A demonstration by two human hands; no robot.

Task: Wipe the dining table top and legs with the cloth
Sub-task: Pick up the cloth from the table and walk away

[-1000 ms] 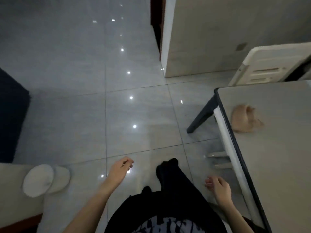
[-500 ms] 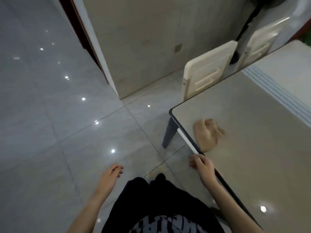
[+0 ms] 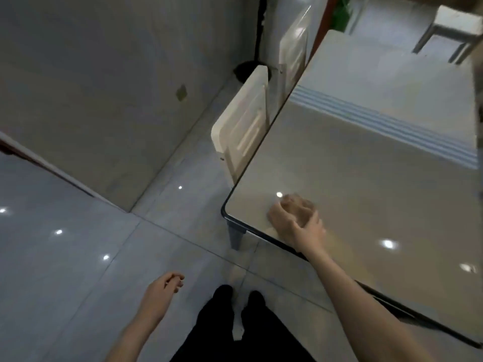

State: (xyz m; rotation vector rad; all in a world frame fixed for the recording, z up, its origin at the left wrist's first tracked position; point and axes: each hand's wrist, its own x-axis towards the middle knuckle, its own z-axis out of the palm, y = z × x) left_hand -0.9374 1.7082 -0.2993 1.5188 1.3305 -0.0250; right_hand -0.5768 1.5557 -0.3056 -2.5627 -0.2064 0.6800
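Fingers of the left hand (image 3: 160,292) hang loosely curled, holding nothing, over the grey tiled floor (image 3: 78,257), and farther the right hand (image 3: 292,227) curls its fingers round the crumpled beige cloth (image 3: 298,205) near the corner of the glossy grey dining table (image 3: 366,184).

Black trousers (image 3: 264,338), bare forearms (image 3: 363,293)

Surface (image 3: 366,194): glossy beige-grey, dark edge trim; pale blue-and-white striped band (image 3: 379,121) across the far part. Cloth (image 3: 294,203): tan. Table leg (image 3: 236,235): grey-blue. Chair (image 3: 243,126): cream. Floor (image 3: 78,257): glossy grey tiles.
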